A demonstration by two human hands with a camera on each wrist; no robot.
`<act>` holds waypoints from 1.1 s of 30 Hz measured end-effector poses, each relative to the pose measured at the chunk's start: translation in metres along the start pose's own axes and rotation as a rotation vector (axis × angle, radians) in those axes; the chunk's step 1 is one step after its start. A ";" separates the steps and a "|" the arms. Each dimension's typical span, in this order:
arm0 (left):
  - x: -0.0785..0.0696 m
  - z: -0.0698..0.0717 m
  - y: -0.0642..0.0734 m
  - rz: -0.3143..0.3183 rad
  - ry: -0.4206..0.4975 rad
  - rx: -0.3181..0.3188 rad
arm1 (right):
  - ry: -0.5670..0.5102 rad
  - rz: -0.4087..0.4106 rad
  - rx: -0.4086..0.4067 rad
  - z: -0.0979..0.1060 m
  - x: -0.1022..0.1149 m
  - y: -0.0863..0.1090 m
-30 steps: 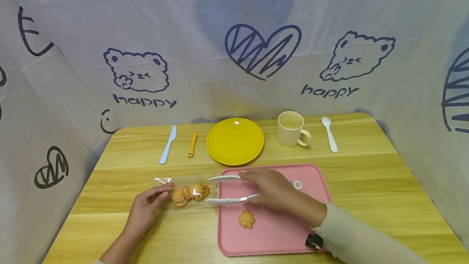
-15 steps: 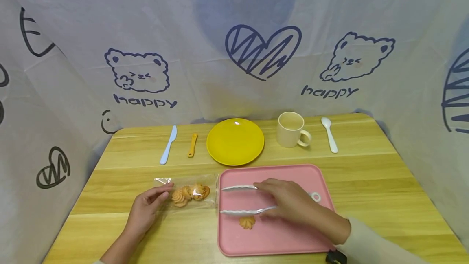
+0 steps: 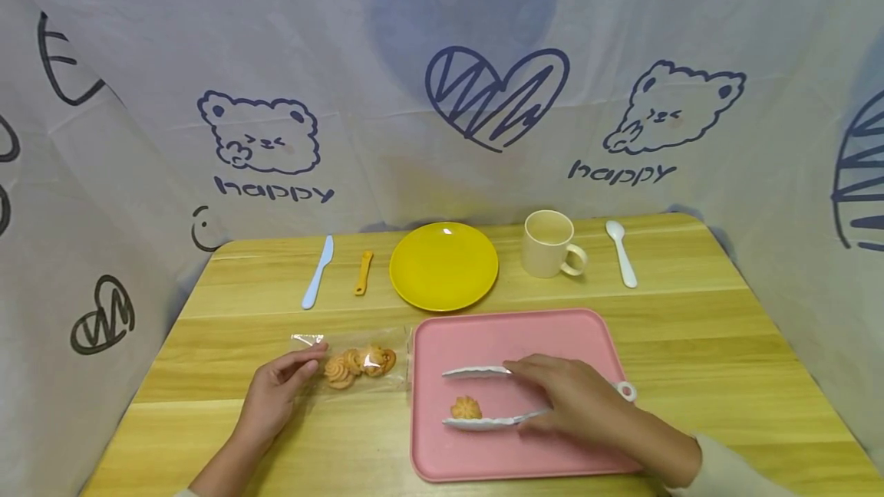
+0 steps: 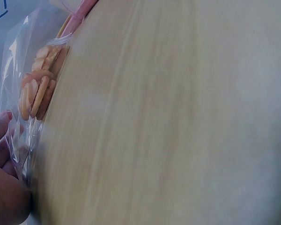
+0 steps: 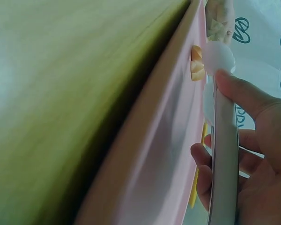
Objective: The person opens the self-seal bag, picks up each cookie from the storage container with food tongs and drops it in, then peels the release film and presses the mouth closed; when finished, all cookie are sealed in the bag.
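Observation:
My right hand (image 3: 576,401) grips a pair of white tongs (image 3: 483,424) above the pink tray (image 3: 511,455). The tongs stand spread, one scalloped tip on each side of a swirled cookie (image 3: 466,407) that lies on the tray; the nearer tip overlaps the cookie's lower edge. From the right wrist view, thumb and fingers press along the tongs' arms (image 5: 225,154). My left hand (image 3: 276,390) pinches the left end of a clear plastic bag (image 3: 397,383), which has several cookies (image 3: 352,365) inside. In the left wrist view the bagged cookies (image 4: 40,89) show beyond the fingertips.
Behind the tray stand a yellow plate (image 3: 443,267) and a cream mug (image 3: 547,245). A white spoon (image 3: 621,253) lies at the right, a small orange spoon (image 3: 363,273) and a light blue knife (image 3: 318,273) at the left. A printed cloth (image 3: 387,129) hangs behind the table.
The right hand has moved the tongs from the bag's right end rightward and nearer, over the tray, to either side of the lone cookie. The left hand and bag have stayed in place.

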State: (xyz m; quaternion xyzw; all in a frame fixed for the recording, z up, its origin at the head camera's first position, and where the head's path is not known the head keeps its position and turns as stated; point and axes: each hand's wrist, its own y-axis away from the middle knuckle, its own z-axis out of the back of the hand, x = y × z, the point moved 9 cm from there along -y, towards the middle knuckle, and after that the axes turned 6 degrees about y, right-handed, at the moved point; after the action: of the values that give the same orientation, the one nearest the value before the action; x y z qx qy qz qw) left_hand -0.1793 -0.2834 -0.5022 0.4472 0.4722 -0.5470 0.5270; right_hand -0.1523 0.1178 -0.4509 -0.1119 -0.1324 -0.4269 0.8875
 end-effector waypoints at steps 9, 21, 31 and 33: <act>0.000 0.000 -0.001 -0.004 -0.009 -0.004 | 0.010 -0.012 0.047 -0.005 -0.003 0.011; 0.000 0.000 -0.001 -0.005 -0.002 0.000 | 0.052 0.031 0.030 -0.002 0.002 0.013; 0.000 0.000 0.000 0.005 -0.012 -0.007 | 0.028 0.038 0.010 0.000 0.002 0.013; 0.000 0.000 0.000 0.003 -0.010 -0.006 | 0.021 0.030 0.016 -0.001 0.001 0.013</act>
State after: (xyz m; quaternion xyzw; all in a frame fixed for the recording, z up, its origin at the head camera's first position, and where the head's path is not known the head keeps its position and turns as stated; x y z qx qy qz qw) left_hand -0.1791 -0.2830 -0.5020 0.4436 0.4705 -0.5471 0.5315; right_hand -0.1412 0.1247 -0.4526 -0.1026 -0.1248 -0.4138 0.8959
